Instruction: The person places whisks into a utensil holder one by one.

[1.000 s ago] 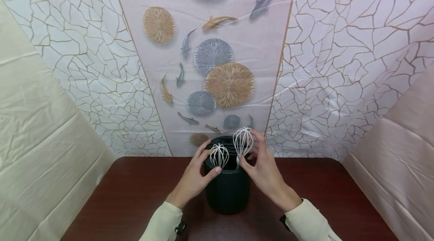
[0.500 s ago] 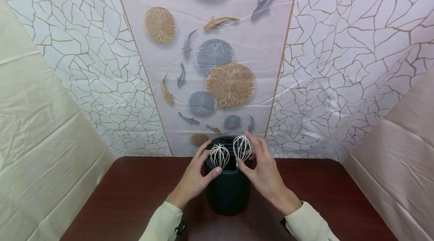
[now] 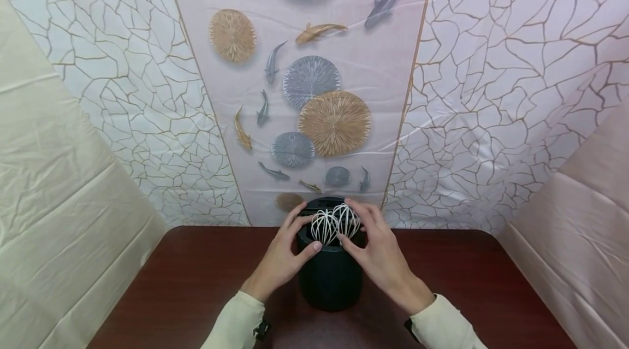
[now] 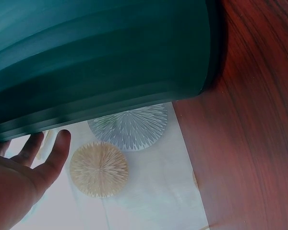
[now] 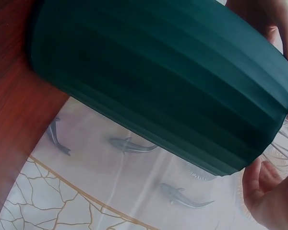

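Note:
A dark green ribbed utensil holder (image 3: 330,283) stands upright on the table, with slots in its top. Two white wire whisks stand in it, heads up and side by side at the opening. My left hand (image 3: 275,259) grips the holder's rim, thumb at the front and fingers at the left, around the left whisk (image 3: 321,228). The right whisk (image 3: 349,218) sits between the thumb and fingers of my right hand (image 3: 388,264). Both handles are hidden inside. In the right wrist view the holder (image 5: 168,86) covers most of the whisks.
The dark red wooden table (image 3: 206,278) ends at a patterned cloth backdrop (image 3: 334,76) close behind the holder. Cream cloth panels (image 3: 59,174) slope along both sides.
My right hand has lowered the right whisk into the holder and moved slightly left. The left whisk's head has shifted a little right, so both heads now meet. My left hand has stayed put.

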A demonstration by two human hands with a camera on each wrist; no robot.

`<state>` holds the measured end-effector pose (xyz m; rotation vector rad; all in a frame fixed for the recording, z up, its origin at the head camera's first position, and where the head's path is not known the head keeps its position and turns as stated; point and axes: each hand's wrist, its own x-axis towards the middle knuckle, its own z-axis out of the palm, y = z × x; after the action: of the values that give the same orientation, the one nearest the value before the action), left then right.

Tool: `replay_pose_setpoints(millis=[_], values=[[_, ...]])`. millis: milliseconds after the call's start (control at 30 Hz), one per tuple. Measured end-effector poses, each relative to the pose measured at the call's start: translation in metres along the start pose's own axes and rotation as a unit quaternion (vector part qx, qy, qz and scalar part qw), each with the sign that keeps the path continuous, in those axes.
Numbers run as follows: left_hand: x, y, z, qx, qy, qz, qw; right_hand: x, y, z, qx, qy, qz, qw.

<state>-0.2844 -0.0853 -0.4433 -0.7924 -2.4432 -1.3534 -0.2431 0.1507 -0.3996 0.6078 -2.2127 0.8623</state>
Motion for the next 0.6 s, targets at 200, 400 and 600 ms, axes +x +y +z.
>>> replay_pose_setpoints(millis=[200, 400, 600], values=[[0.0004, -0.0016, 0.0016, 0.006, -0.001, -0.002, 1.0000, -0.0024, -0.0033, -0.0001, 0.002, -0.012, 0.023, 1.000], [-0.0007, -0.0015, 0.0005, 0.005, -0.003, -0.009, 0.9999, -0.0059, -0.0067, 0.0019, -0.006, -0.029, 0.034, 0.999], [-0.0004, -0.0011, 0.0006, 0.007, -0.002, -0.009, 0.9999, -0.0081, -0.0066, 0.0026, -0.002, -0.030, 0.044, 0.999]])
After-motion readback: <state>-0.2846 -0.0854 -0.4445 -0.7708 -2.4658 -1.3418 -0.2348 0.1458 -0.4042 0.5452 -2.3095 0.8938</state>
